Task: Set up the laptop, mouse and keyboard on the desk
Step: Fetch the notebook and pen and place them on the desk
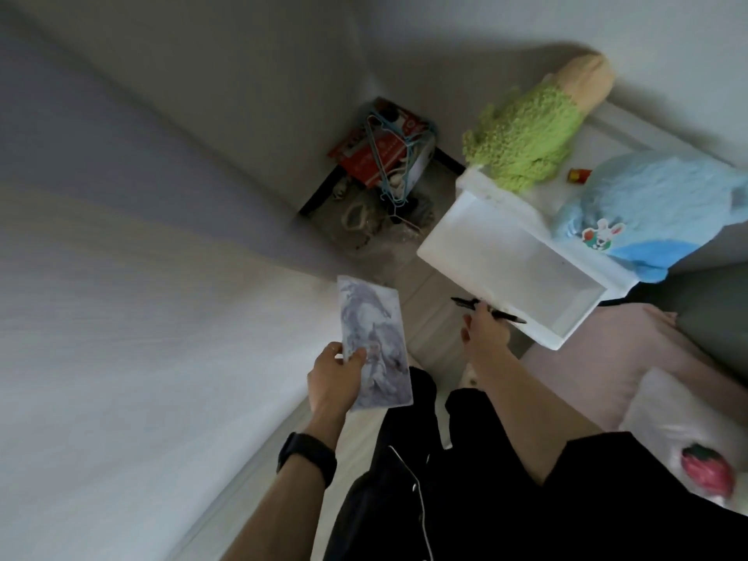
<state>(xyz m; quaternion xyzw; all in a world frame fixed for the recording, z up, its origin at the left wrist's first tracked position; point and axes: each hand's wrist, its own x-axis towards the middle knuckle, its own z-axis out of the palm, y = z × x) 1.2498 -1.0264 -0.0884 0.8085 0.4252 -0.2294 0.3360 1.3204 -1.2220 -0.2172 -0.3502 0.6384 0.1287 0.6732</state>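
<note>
- left grip [332, 378] pinching printed sheet [374, 338] by its lower edge, over the floor [429, 301];
- right grip [483, 330] clenched on pen [491, 310]; pen crosses the open white drawer [514, 261] at its near rim

— What's on that printed card [374, 338]?
— Can't say. A grey-blue figure, all smeared. Its lower left part sits under the thumb of the left hand [334, 378], and the fingers are mostly behind it.
— And the right hand [485, 332]?
— Its back is towards us, so the fingertips are out of sight. They cover the middle of the black pen [512, 317]; only the two ends show.
— Can you read the red box [376, 155] in the corner?
— White print, too blurred. The heap on the floor [364, 224] below it is mush as well.
— That small red thing [579, 176] by the blue plush toy [647, 204]?
— Too small to tell. The plush itself runs off the right edge.
</note>
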